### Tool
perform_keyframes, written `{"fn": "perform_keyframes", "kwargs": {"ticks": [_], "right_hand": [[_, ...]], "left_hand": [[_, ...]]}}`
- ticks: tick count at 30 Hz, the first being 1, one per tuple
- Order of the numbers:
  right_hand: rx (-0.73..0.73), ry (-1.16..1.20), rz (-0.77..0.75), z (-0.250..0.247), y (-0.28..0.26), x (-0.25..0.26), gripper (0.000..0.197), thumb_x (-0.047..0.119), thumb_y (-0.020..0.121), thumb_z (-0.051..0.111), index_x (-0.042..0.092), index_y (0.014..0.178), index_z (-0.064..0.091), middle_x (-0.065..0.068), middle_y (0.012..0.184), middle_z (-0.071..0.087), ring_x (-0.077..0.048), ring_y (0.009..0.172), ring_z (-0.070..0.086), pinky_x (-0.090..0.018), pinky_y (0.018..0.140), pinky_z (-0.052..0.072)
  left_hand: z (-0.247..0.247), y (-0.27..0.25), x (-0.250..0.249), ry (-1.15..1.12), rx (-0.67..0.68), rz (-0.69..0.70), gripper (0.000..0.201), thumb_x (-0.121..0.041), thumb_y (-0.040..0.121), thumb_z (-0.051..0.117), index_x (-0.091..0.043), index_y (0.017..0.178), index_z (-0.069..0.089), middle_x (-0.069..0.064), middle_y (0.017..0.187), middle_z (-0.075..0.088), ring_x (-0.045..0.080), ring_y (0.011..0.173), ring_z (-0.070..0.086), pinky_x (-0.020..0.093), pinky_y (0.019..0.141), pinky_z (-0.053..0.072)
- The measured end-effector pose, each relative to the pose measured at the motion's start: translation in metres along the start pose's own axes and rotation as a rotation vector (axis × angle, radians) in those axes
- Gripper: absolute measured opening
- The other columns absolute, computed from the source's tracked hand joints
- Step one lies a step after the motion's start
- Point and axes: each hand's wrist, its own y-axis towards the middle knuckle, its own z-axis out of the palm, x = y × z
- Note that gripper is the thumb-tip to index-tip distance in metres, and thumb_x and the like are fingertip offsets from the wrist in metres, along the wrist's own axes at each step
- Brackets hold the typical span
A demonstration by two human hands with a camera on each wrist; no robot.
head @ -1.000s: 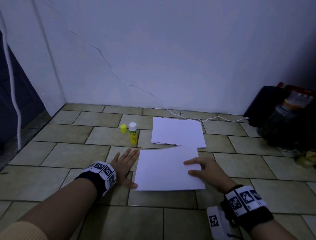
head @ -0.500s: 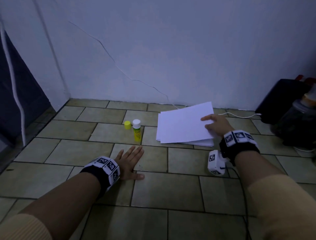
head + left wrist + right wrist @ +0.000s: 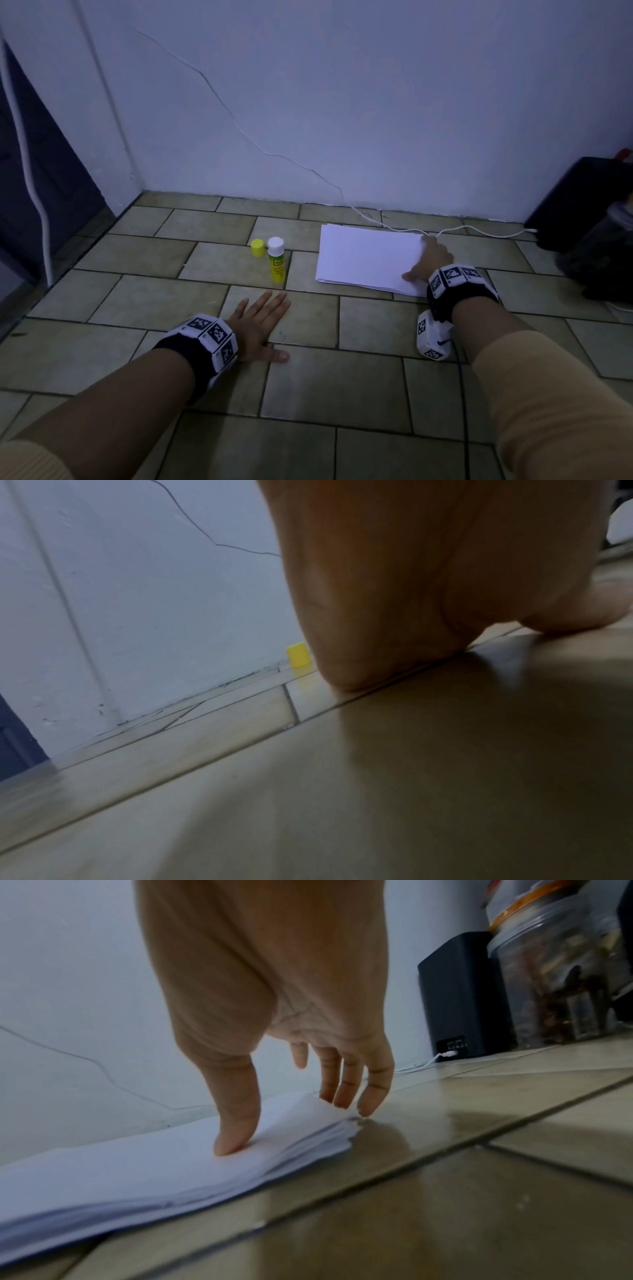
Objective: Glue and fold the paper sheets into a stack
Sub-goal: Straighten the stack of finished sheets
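A stack of white paper sheets point(image 3: 366, 261) point(image 3: 143, 1172) lies on the tiled floor near the wall. My right hand point(image 3: 428, 260) point(image 3: 294, 1102) rests on its right edge, thumb pressing the top sheet, straight fingers touching the far corner. To the left of the stack stands an uncapped glue stick point(image 3: 276, 259), with its yellow cap point(image 3: 257, 247) point(image 3: 298, 655) beside it. My left hand point(image 3: 263, 322) point(image 3: 394, 588) lies flat on the floor below the glue stick, fingers spread, holding nothing.
A white cable point(image 3: 472, 230) runs along the wall base to a black box point(image 3: 579, 205) point(image 3: 455, 996) at the right, next to a clear jar point(image 3: 555, 972). A dark door frame point(image 3: 30, 171) stands at the left. Bare tiles point(image 3: 325, 387) spread in front of me.
My right hand carried the folded sheet from the floor in front of me onto the stack and now rests on it. The left hand stayed flat on the floor.
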Motion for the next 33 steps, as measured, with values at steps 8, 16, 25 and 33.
{"fn": "perform_keyframes", "kwargs": {"ticks": [8, 16, 25, 33], "right_hand": [[0.066, 0.037, 0.142, -0.011, 0.001, 0.004, 0.086, 0.023, 0.072, 0.083, -0.006, 0.134, 0.029, -0.022, 0.138, 0.043, -0.035, 0.127, 0.046, -0.039, 0.095, 0.042], [0.166, 0.134, 0.155, -0.015, 0.006, -0.002, 0.064, 0.017, 0.071, 0.083, -0.008, 0.12, 0.052, -0.021, 0.129, 0.055, -0.035, 0.118, 0.052, -0.038, 0.087, 0.043], [0.155, 0.129, 0.163, -0.015, -0.002, 0.011, 0.045, 0.013, 0.073, 0.081, -0.007, 0.108, 0.061, -0.018, 0.127, 0.058, -0.03, 0.104, 0.057, -0.033, 0.082, 0.045], [0.075, 0.071, 0.168, -0.011, -0.008, 0.021, 0.071, 0.019, 0.073, 0.081, -0.005, 0.129, 0.046, -0.019, 0.133, 0.051, -0.03, 0.115, 0.057, -0.034, 0.089, 0.049]], "left_hand": [[0.001, 0.001, 0.001, -0.002, 0.009, 0.005, 0.154, -0.1, 0.016, -0.016, -0.022, 0.148, -0.025, -0.007, 0.154, -0.032, 0.016, 0.144, -0.026, 0.045, 0.115, -0.012], [-0.001, -0.001, 0.001, -0.012, 0.022, 0.012, 0.154, -0.101, 0.016, -0.014, -0.022, 0.148, -0.026, -0.006, 0.154, -0.033, 0.016, 0.143, -0.027, 0.044, 0.114, -0.014], [-0.002, -0.002, 0.0, -0.022, 0.016, 0.022, 0.154, -0.102, 0.017, -0.013, -0.022, 0.148, -0.026, -0.006, 0.154, -0.033, 0.016, 0.143, -0.027, 0.044, 0.114, -0.014], [-0.001, -0.003, 0.0, -0.031, 0.004, 0.029, 0.153, -0.102, 0.017, -0.012, -0.022, 0.148, -0.026, -0.005, 0.154, -0.032, 0.016, 0.143, -0.027, 0.044, 0.114, -0.015]]}}
